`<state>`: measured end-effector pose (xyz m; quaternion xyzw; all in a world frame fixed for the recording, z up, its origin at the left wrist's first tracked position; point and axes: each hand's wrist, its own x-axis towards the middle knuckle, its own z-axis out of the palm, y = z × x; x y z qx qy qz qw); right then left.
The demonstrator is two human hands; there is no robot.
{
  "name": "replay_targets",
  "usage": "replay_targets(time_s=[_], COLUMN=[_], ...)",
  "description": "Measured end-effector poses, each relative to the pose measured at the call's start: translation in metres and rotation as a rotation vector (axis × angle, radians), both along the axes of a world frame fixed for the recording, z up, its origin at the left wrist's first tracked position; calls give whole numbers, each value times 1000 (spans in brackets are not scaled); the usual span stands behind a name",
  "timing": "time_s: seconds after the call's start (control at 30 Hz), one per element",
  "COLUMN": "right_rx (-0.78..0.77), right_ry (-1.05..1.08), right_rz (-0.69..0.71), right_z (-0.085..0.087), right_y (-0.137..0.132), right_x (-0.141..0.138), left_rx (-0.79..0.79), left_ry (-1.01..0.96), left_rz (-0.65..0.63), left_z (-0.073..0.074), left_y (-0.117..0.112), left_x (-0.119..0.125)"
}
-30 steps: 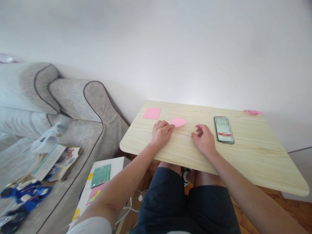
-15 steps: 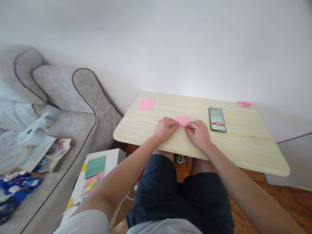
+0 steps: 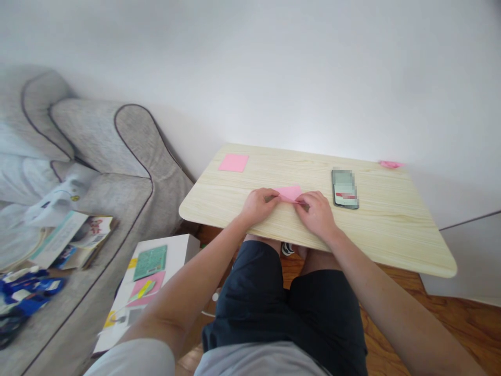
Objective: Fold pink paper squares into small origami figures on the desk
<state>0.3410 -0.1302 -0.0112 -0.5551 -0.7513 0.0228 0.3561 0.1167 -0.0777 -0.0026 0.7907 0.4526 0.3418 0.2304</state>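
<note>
A small pink paper (image 3: 290,192) lies on the light wooden table (image 3: 391,230), partly folded. My left hand (image 3: 258,204) pinches its left corner with curled fingers. My right hand (image 3: 316,212) pinches its right edge, fingers closed on the sheet. Both hands rest on the tabletop just in front of me, close together.
A pink pad of notes (image 3: 234,162) lies at the table's far left, a phone (image 3: 344,188) to the right of my hands, and a crumpled pink scrap (image 3: 390,164) at the far right corner. A grey sofa (image 3: 102,151) with books (image 3: 66,243) stands left; a white box (image 3: 148,271) sits below.
My right hand moved left onto the pink paper and took hold of it. My left hand drew the paper towards the middle, and both hands now pinch it.
</note>
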Motion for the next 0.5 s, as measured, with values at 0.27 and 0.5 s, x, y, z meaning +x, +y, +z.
replay_targets(time_s=[0.27, 0.5], right_rx=[-56, -244], right_ry=[130, 321], right_rz=[-24, -45], right_z=[4, 4], right_y=[-19, -28], right_x=[5, 14], left_rx=[-83, -139], left_ry=[-151, -129], left_rz=[-40, 35], left_z=[4, 1], left_y=[-16, -39], left_x=[2, 7])
